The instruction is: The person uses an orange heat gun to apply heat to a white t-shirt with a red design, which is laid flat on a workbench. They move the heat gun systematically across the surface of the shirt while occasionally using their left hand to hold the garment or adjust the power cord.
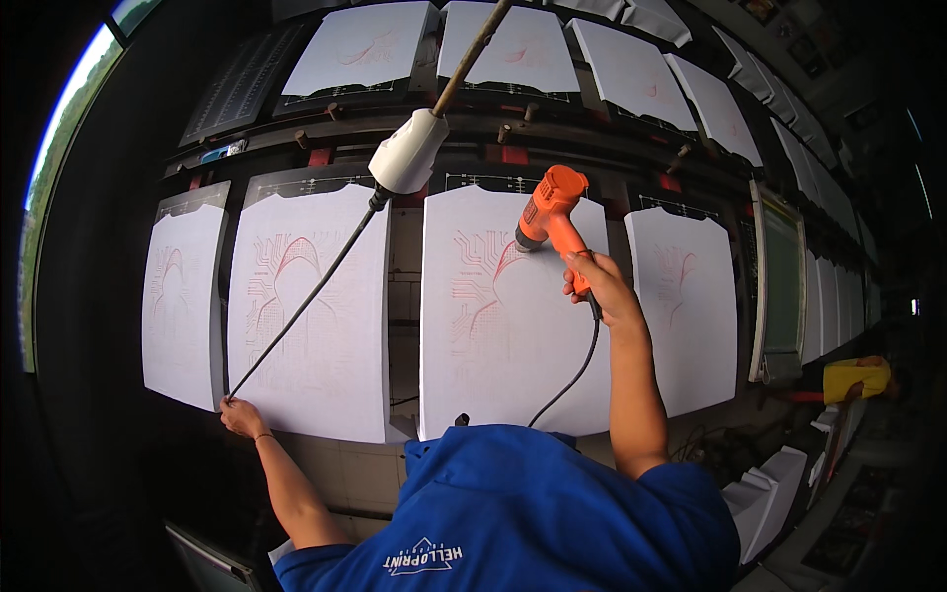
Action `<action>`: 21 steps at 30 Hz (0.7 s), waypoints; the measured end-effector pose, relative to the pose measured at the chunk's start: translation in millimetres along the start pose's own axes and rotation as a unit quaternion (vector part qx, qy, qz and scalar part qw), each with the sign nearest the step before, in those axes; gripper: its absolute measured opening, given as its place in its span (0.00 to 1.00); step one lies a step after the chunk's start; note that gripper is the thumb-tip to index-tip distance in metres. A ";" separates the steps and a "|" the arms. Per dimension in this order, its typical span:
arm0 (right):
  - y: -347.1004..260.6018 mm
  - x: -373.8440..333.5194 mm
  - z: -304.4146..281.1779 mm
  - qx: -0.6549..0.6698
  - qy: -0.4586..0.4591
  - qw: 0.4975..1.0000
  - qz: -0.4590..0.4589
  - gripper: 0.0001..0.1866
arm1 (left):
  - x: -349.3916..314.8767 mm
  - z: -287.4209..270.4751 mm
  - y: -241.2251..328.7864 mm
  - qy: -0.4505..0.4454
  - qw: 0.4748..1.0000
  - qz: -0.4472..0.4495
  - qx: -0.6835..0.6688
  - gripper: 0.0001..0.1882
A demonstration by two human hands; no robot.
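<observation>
Right hand (604, 286) grips the orange heat gun (554, 205), nozzle (527, 240) angled at the printed white shirt (513, 365) beneath, presumably directing heat there. Left hand (240, 416) pinches the black cable (306, 301), apparently to steady it.

Heat gun (562, 212), right of centre: smooth orange plastic housing, slight sheen; nozzle (525, 240) dark, metallic in appearance. Black cable (311, 296), left: smooth, rubber-like sheath. White connector (408, 155): smooth plastic, low gloss. Pole (473, 57), far side: bare wood, uneven surface. Near-row panels (330, 370): white cloth, smooth, matt. Blue shirt (562, 503), near side: soft matt cloth, lightly creased.
</observation>
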State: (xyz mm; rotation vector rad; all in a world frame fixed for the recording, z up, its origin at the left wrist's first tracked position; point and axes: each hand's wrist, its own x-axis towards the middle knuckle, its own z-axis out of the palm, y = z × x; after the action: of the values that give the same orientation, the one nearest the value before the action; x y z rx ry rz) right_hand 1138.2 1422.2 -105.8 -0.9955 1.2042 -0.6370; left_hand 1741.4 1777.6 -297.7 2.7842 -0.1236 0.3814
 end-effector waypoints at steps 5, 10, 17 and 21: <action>-2.8 10.2 11.7 -0.020 -0.011 1.000 -0.008 0.18 | -10.6 -7.9 -10.4 -0.004 0.999 0.050 0.002 0.19; -0.2 0.2 16.7 -0.056 -0.008 0.998 0.014 0.18 | -25.1 -13.2 -40.3 0.062 0.996 0.023 -0.054 0.21; 0.7 -35.4 11.1 -0.057 -0.001 0.998 0.035 0.19 | -48.9 -110.2 64.9 -0.177 0.825 -0.045 -0.534 0.14; 8.8 -22.4 17.3 -0.039 -0.015 0.999 0.007 0.19 | -81.4 -242.6 180.8 -0.350 0.551 0.223 -0.724 0.17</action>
State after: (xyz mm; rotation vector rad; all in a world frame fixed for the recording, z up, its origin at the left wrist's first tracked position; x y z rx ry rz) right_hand 1147.8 1450.0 -102.6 -1.0580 1.2164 -0.5668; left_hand 1580.1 1690.8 -43.5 0.9981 -0.8652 -0.5736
